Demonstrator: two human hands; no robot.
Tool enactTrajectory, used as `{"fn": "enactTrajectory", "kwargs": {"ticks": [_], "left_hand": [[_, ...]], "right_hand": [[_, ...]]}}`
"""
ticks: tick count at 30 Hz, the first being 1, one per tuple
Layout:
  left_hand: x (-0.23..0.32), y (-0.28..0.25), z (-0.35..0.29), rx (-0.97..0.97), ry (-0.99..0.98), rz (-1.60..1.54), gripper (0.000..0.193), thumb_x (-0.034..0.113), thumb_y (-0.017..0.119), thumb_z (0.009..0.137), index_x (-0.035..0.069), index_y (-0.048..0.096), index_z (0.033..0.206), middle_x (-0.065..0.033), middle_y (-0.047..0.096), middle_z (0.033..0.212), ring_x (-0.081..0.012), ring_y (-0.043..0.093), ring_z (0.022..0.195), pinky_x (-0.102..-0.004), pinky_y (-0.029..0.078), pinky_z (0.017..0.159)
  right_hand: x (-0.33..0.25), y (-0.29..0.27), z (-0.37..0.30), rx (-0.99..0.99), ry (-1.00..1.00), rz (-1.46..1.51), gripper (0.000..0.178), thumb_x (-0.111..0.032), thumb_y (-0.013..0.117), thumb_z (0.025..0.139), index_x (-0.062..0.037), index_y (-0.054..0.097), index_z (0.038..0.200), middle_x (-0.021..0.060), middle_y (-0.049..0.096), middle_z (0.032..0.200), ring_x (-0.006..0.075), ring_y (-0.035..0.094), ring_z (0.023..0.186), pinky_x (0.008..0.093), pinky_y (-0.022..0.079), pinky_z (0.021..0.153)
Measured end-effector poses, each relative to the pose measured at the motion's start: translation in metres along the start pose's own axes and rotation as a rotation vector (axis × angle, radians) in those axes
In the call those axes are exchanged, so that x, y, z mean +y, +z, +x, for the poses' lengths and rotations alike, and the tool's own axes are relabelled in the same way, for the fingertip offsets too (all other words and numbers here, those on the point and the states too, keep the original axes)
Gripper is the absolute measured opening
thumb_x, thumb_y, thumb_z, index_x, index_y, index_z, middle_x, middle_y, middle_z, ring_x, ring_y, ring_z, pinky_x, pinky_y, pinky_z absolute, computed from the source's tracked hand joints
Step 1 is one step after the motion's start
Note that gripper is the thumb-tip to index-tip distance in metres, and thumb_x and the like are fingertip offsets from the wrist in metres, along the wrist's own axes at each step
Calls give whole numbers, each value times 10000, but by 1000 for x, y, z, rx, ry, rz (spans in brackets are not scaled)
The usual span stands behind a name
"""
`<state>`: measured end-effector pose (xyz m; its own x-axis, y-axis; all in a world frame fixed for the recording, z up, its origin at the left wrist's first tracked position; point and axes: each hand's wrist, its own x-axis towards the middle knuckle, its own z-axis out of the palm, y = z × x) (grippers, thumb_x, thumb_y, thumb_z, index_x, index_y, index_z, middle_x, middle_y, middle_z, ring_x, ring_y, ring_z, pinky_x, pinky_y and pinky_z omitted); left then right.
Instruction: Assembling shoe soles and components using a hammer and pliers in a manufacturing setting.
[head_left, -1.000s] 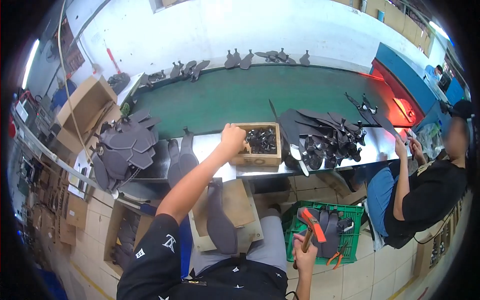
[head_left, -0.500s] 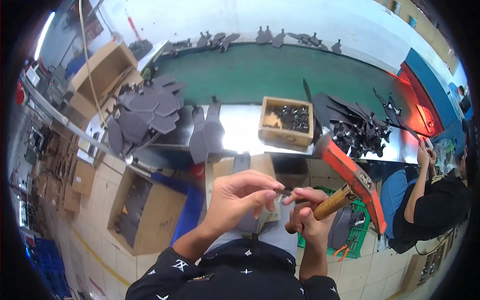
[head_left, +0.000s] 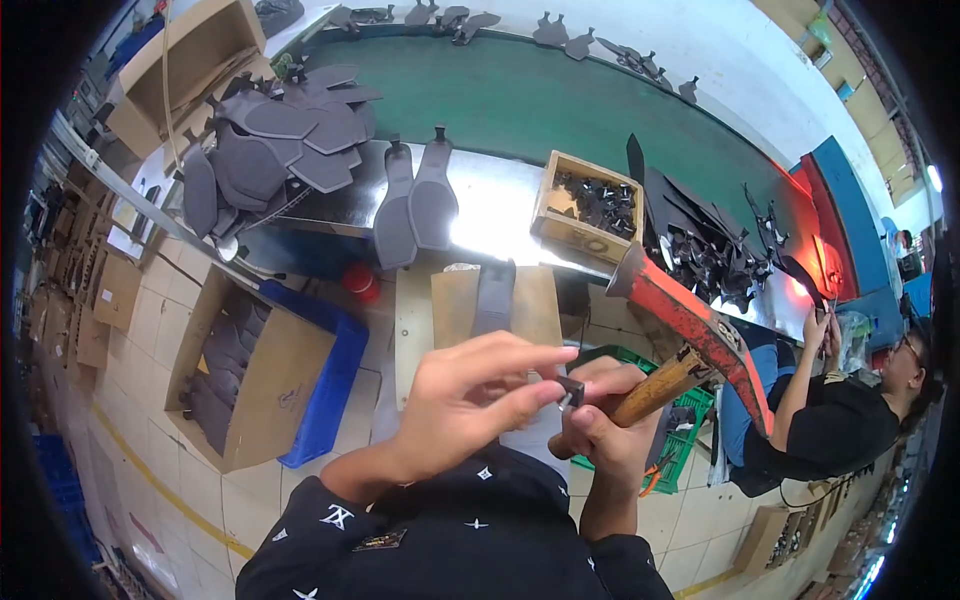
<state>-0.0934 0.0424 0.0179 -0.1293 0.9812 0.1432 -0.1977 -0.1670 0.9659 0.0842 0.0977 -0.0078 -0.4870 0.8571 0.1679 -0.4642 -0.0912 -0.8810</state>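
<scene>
In front of my body, my left hand (head_left: 465,400) is closed, with thumb and fingers pinching a small black piece (head_left: 570,391). My right hand (head_left: 615,410) touches the same piece with its fingertips while gripping the wooden handle of a hammer (head_left: 705,335). The hammer's red head points up and to the right. Just beyond my hands, a grey shoe sole (head_left: 494,297) lies on a tan-covered work surface (head_left: 450,305). Two more grey soles (head_left: 433,205) lie on the metal bench edge, each with a small black end.
A wooden box (head_left: 585,241) of small black parts stands on the bench. Grey soles (head_left: 265,165) are heaped left, dark parts (head_left: 715,260) right. Behind runs a green belt (head_left: 480,95). A cardboard box (head_left: 275,400) sits lower left, a green crate (head_left: 690,450) lower right; a co-worker (head_left: 840,410) sits right.
The view has shifted, so the bench sits higher. My hands have drawn together, and the black piece now shows upright between the fingertips. The hammer stays in my right hand.
</scene>
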Motion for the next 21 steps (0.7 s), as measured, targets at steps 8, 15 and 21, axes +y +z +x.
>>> {"fn": "enactTrajectory", "kwargs": {"ticks": [8, 15, 21], "left_hand": [[-61, -1, 1, 19, -140, -431, 304, 136, 675, 944, 25, 588, 1213, -33, 597, 1081, -86, 586, 796, -222, 460, 637], [-66, -46, 37, 85, 176, 486, 700, 274, 843, 755, 63, 523, 1341, -63, 586, 1183, -145, 552, 981, -254, 436, 798], [-60, -14, 26, -29, 345, 436, 278, 33, 783, 762, 82, 740, 1032, -74, 651, 1056, -223, 645, 901, -360, 547, 790]], "right_hand": [[18, 4, 16, 77, -72, -129, 160, 40, 720, 846, 35, 632, 979, 212, 695, 1046, 71, 590, 608, 201, 442, 450], [35, -16, 27, 136, 116, -47, 124, -49, 679, 914, 32, 606, 974, 70, 616, 675, 61, 435, 401, 212, 335, 374], [43, -11, 29, 202, 193, -20, 169, -121, 655, 954, 30, 598, 1005, 26, 527, 596, 63, 397, 372, 221, 323, 352]]}}
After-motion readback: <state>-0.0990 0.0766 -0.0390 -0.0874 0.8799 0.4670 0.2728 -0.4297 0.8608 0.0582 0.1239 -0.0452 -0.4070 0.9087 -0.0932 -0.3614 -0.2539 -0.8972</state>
